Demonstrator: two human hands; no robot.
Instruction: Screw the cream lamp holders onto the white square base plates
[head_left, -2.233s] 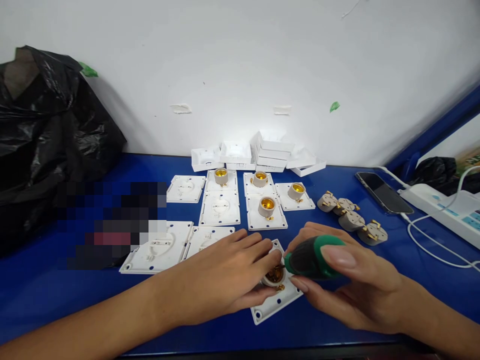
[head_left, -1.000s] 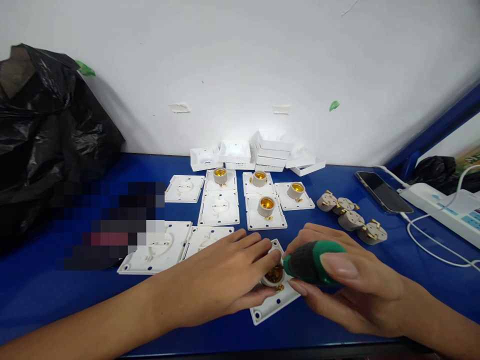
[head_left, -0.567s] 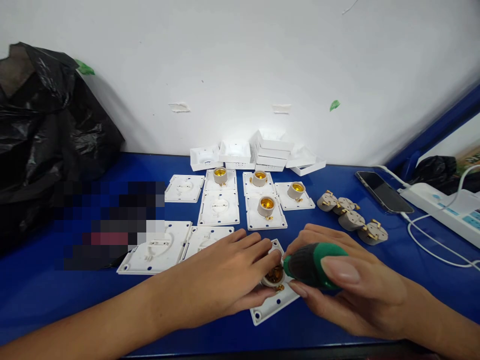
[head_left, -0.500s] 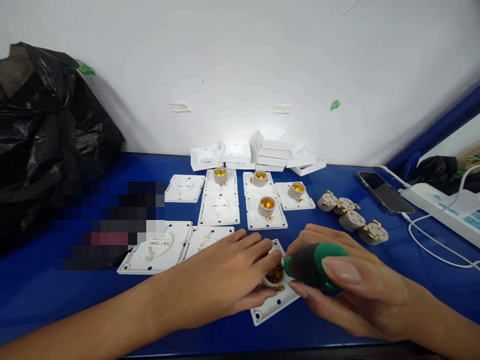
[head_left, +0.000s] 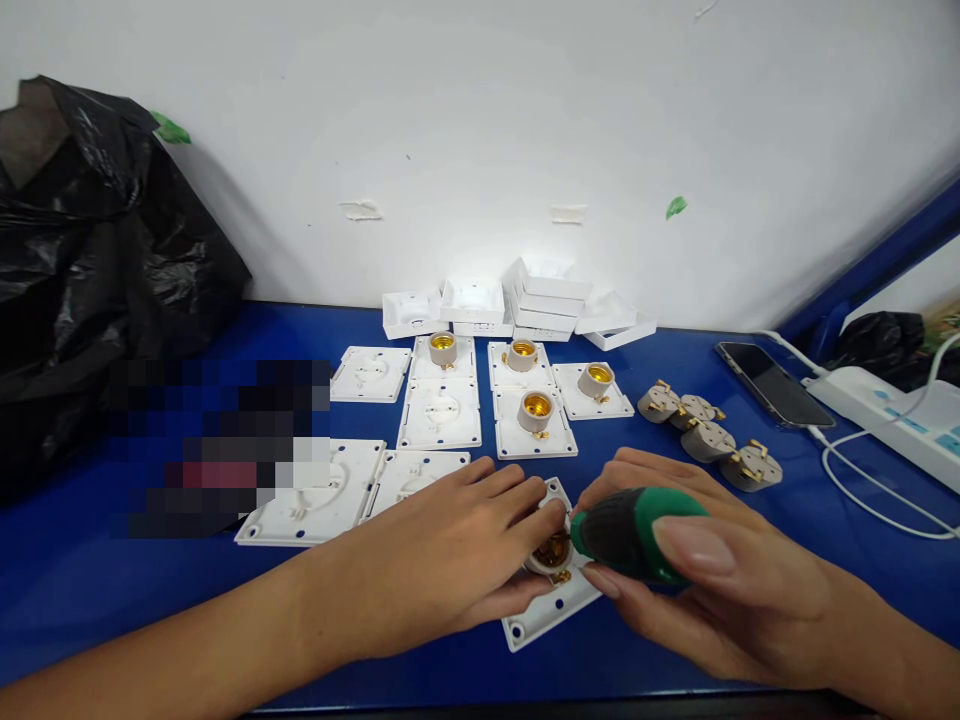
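Note:
My left hand (head_left: pixel 472 550) grips a round lamp socket (head_left: pixel 553 553) with a gold inside, its fingers curled about the rim. That socket sits on a white square base plate (head_left: pixel 525 622) close to the table's front edge. In my right hand (head_left: pixel 720 570) is a green and black screwdriver (head_left: pixel 637 533), its handle wrapped by the fingers and thumb. The tool's front end points into the socket; its tip is hard to make out. Just beyond the hands stands another lamp socket (head_left: pixel 535 412) on its own white plate (head_left: pixel 517 440).
White plates (head_left: pixel 439 412) lie across the blue table, some bearing sockets. Several loose sockets (head_left: pixel 709 440) rest at right, near a phone (head_left: pixel 776 385) and a power strip (head_left: pixel 892 415) with white cables. Stacked white boxes (head_left: pixel 551 300) line the wall. A black bag (head_left: pixel 105 250) stands at left.
The view has shifted very slightly. Both hands, the screwdriver and the held socket keep nearly the same places.

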